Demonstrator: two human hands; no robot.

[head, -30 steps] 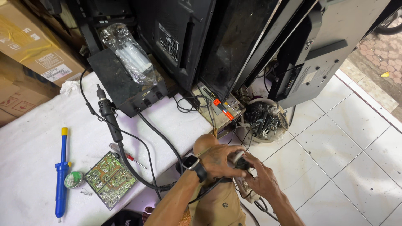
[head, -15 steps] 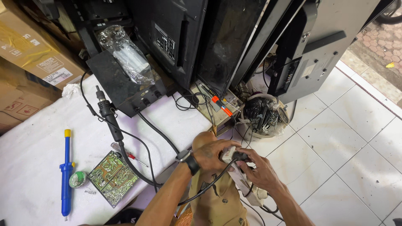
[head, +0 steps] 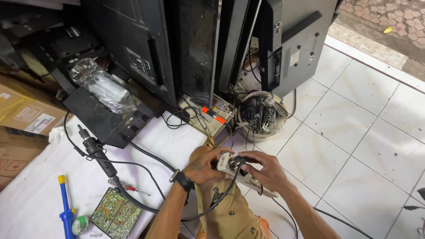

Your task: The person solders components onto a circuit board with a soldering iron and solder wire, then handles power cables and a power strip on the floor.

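Two hands (head: 208,164) (head: 265,170) on strip (head: 228,164), axis upper-L→lower-R.

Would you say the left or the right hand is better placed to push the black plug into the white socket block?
Probably the right hand: its fingers already pinch the black plug, while the left hand steadies the white socket block.

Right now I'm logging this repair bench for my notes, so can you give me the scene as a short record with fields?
Setting: white work surface beside a tiled floor, dark flat-screen sets standing upright behind.
Left hand: holds a white power strip.
Right hand: fingers on a black plug at the strip's end.
Left wrist: dark watch.
On the surface: black hot-air handpiece, green circuit board, blue and yellow desoldering pump, small screwdriver.
Left edge: cardboard boxes.
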